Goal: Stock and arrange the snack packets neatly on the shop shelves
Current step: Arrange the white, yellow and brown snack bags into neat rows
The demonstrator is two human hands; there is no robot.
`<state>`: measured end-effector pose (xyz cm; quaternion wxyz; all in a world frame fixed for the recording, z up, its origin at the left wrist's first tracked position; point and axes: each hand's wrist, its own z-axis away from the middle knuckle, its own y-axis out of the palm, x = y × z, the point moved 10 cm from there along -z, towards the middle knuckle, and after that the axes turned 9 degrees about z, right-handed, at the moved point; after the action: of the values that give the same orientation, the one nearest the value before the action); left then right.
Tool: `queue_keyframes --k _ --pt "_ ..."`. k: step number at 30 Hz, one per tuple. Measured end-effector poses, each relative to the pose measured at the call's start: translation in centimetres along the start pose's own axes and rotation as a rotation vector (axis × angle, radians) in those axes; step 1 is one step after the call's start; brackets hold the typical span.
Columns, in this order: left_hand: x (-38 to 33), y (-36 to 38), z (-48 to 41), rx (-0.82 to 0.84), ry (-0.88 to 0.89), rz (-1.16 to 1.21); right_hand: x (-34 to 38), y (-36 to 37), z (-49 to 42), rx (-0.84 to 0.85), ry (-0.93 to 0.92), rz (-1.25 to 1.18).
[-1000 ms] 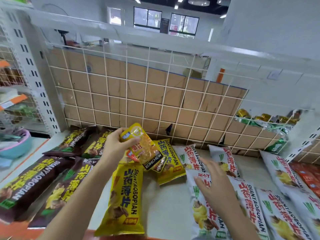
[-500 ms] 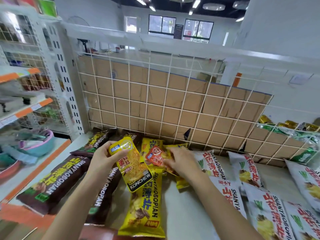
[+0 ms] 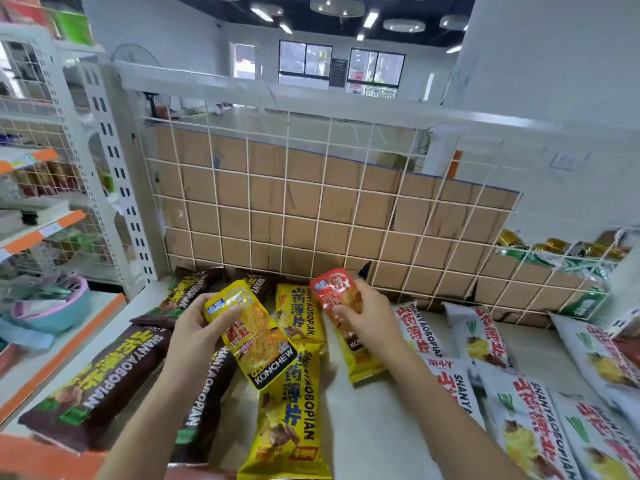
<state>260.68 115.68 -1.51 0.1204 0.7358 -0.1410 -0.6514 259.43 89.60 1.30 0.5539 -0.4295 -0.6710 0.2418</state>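
My left hand [image 3: 192, 332] grips a small yellow Konchew packet [image 3: 251, 332] by its left edge, lifted above the shelf. A small red Konchew packet [image 3: 334, 289] is held in my right hand [image 3: 370, 318], raised just right of the yellow one. Under them, long yellow Shanyaobopian packets [image 3: 289, 407] lie on the white shelf [image 3: 367, 420]. Dark brown packets [image 3: 93, 386] lie to the left and white packets [image 3: 530, 420] to the right.
A white wire grid [image 3: 311, 202] backed with cardboard closes the rear of the shelf. A perforated upright [image 3: 114, 174] and neighbouring shelves with a pink-rimmed bowl [image 3: 59, 306] stand at left. Gold and green cans [image 3: 554, 247] sit behind the grid at right.
My right hand left the white packets, reached into the yellow pile and came up holding the red packet. The left hand lowered the yellow packet slightly. The camera turned left.
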Motion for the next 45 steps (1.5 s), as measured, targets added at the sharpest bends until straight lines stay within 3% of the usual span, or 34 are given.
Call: queue_keyframes --k 5,10,19,24,35,45 --pt "0.3 2.2 0.8 0.043 0.012 0.035 -3.4 -4.5 4.1 -0.103 0.094 -0.214" --pt "2.5 5.7 1.7 0.158 -0.115 0.108 -7.4 -8.6 10.3 -0.18 0.199 -0.153" --pt "4.8 15.8 5.6 0.337 -0.194 0.063 -15.4 -17.6 23.8 -0.437 0.46 -0.074" --pt "5.3 21.8 10.0 0.435 -0.25 0.097 -19.5 -21.5 30.8 -0.499 0.59 -0.081" --pt "10.1 33.4 22.7 0.544 -0.359 0.053 -26.0 -30.9 44.8 -0.581 0.663 -0.027" --pt "14.6 40.5 31.4 0.548 -0.435 0.038 -32.6 -35.9 54.6 -0.673 0.74 -0.174"
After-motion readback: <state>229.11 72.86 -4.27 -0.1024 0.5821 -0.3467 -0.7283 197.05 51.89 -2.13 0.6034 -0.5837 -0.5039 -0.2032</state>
